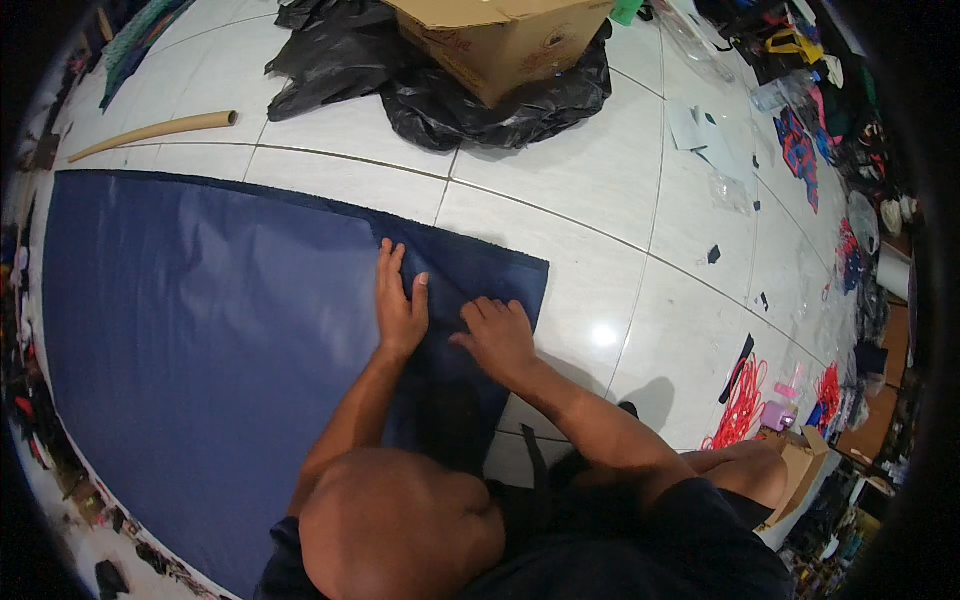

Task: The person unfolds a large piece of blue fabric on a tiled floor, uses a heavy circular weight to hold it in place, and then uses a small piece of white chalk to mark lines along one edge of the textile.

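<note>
A large sheet of navy blue fabric (200, 330) lies spread on the tiled floor, with a smooth, slightly shiny upper face. Toward its right end a darker strip shows, with creases running between my hands. My left hand (400, 312) rests on the sheet at the border of this darker strip, fingers stretched out and thumb apart. Just to the right, my right hand (497, 338) has its fingers bent down onto the dark part near the sheet's right edge. The fingers appear to grip the cloth, though their undersides are hidden.
Beyond the fabric stands a cardboard box (490, 55) on black plastic bags (440, 115). A cardboard tube (160, 132) lies at the far left. To the right are red cord (740, 410), an open carton (795, 465), scraps and piled clutter. My bent knee (400, 520) covers part of the sheet.
</note>
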Motion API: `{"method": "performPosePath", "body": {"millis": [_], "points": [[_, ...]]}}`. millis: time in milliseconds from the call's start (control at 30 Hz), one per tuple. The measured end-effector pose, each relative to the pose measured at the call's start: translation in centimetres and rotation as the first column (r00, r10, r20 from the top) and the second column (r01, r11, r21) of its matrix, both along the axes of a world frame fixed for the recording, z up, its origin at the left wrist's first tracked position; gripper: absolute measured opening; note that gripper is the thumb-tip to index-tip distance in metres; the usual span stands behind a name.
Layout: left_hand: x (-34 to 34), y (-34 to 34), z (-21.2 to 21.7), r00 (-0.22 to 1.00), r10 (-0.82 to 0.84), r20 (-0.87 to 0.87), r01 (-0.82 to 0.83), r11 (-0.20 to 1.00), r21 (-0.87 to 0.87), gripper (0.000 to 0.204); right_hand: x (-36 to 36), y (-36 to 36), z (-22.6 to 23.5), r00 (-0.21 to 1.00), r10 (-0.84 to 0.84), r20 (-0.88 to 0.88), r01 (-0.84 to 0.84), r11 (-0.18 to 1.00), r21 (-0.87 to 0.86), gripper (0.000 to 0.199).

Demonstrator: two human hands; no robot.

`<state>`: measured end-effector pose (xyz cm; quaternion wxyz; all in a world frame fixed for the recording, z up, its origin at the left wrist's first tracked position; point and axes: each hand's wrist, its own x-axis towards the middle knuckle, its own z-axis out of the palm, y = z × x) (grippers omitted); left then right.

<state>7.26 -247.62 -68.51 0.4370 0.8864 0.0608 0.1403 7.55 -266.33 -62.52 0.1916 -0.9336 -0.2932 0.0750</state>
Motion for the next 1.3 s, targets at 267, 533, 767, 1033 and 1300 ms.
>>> {"method": "performPosePath", "body": {"millis": [267, 533, 767, 1033, 1300], "points": [[-0.1, 0.0, -0.2, 1.000, 0.017, -0.015, -0.017, 0.999, -0.036, 0.050, 5.9, -3.0, 0.8, 0.761, -0.210, -0.613, 0.213, 0.975, -0.070, 0.022], [-0.1, 0.1, -0.2, 1.000, 0.021, -0.017, -0.021, 1.000, 0.016, 0.049, 4.1, -0.7, 5.2, 0.988, -0.047, 0.145, -0.008, 0.933, 0.360, 0.040], [-0.1, 0.1, -0.1, 1.000, -0.014, -0.015, 0.014, 1.000, -0.010, 0.049, -0.1, -0.5, -0.8, 0.993, -0.066, -0.093, 0.068, 0.997, 0.028, 0.034], [-0.2, 0.2, 0.1, 1.000, -0.001, -0.001, 0.001, 1.000, 0.005, 0.048, 5.9, -3.3, 1.1, 0.746, -0.227, -0.626, 0.297, 0.955, 0.008, 0.041], [-0.2, 0.2, -0.1, 1.000, 0.020, 0.019, -0.021, 0.999, 0.040, 0.049, 6.1, -0.8, 5.9, 0.914, -0.403, 0.048, 0.336, 0.818, 0.467, 0.040]]}}
